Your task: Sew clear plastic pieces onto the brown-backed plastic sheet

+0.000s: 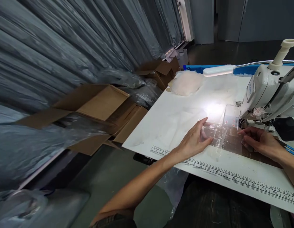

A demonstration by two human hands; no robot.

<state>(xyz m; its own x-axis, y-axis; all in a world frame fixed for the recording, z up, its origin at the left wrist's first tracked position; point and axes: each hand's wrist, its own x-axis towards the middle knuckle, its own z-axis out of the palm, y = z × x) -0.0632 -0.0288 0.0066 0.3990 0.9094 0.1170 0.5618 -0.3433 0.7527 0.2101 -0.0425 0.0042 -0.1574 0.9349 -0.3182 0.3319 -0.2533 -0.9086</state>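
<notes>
A clear, shiny plastic sheet (218,133) lies on the white sewing table by the needle area of a sewing machine (263,91). My left hand (193,137) rests at the sheet's left end, thumb and index finger spread apart, the other fingers partly hidden. Close to the presser foot, my right hand (258,141) has its fingers curled in and pinched at the sheet's right part; the exact grip is partly hidden. A small pale piece with red marks (230,122) shows at the sheet's far side, left of the needle.
A lit lamp (219,70) hangs over the table. Behind lies a pale, round bundle (187,83). A printed ruler (218,172) follows the front edge. Blue-handled snips (291,150) lie at right. Open cardboard boxes (104,103) with plastic stand left, beside a grey curtain (66,41).
</notes>
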